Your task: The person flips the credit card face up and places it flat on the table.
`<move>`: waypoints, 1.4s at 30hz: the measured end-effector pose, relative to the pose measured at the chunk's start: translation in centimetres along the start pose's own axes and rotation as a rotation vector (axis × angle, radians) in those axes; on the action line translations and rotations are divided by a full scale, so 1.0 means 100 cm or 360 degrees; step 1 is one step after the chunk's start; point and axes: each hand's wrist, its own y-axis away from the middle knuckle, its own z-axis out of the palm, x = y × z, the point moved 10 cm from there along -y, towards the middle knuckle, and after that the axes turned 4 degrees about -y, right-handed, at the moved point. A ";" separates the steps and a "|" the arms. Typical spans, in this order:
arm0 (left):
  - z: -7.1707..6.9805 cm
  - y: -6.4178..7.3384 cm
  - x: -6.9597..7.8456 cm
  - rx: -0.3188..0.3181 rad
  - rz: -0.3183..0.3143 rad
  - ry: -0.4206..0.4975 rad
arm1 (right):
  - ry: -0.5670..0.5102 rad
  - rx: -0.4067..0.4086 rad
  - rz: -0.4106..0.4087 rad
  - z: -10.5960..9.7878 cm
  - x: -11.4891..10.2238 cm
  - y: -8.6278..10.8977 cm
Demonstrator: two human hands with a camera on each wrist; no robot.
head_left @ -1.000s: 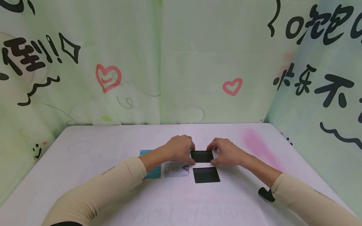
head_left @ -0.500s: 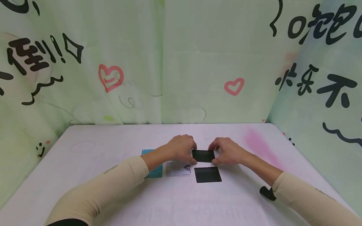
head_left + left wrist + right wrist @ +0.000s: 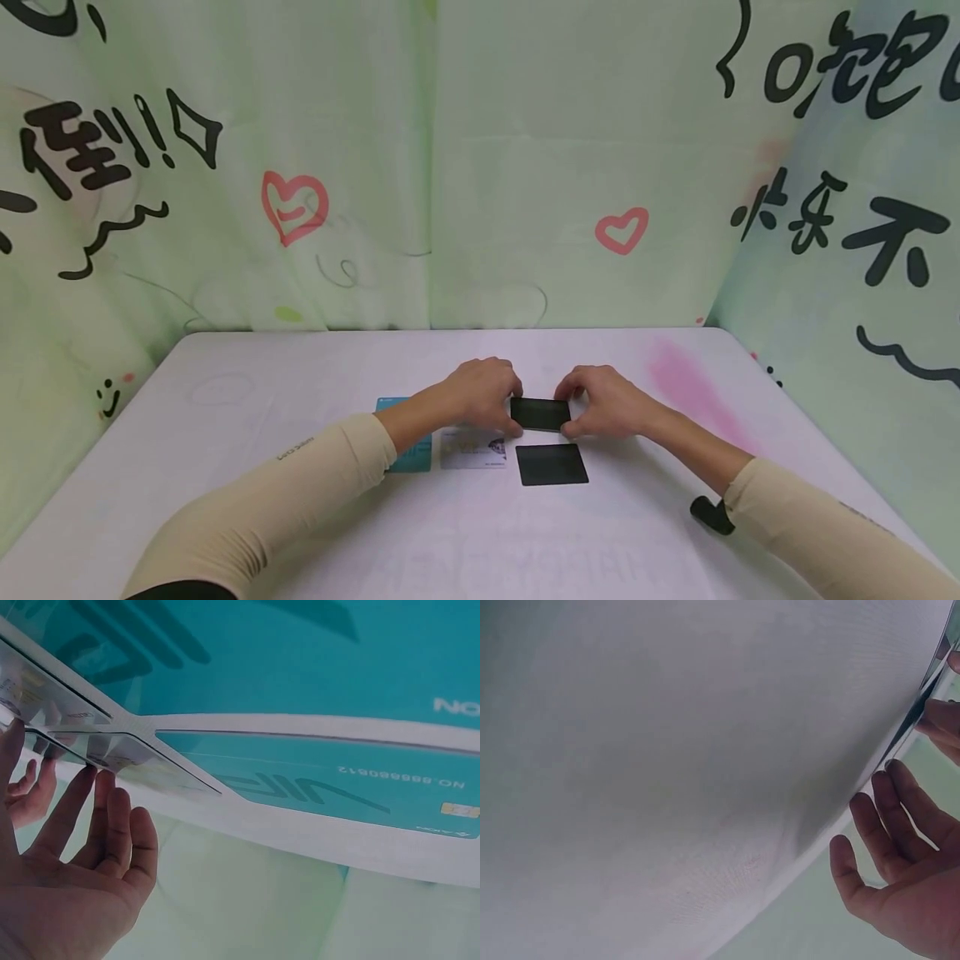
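Observation:
In the head view a black card [image 3: 540, 414] lies flat between my two hands. My left hand [image 3: 483, 393] holds its left end, thumb at the near corner and fingertips at the far corner. At the right end my right hand [image 3: 606, 403] grips it the same way. A second black card [image 3: 552, 464] lies just nearer to me, untouched. Left of it sits a pale card [image 3: 472, 450] with a small dark print. Two teal cards, a near one [image 3: 414, 457] and a far one [image 3: 390, 403], are partly covered by my left forearm.
The white table [image 3: 360, 533] carries the cards and has a pink smear at the right. A black strap-like object [image 3: 710, 515] is by my right sleeve. Printed pale green curtains [image 3: 510, 167] stand behind the table and at both sides.
The whole head view has shifted slightly right through a small camera movement. Both hands keep their places on the far black card, and the cards stay put.

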 end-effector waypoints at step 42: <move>-0.010 0.001 -0.001 0.0112 0.0030 0.0049 | -0.0092 0.0000 -0.0065 -0.006 -0.003 0.005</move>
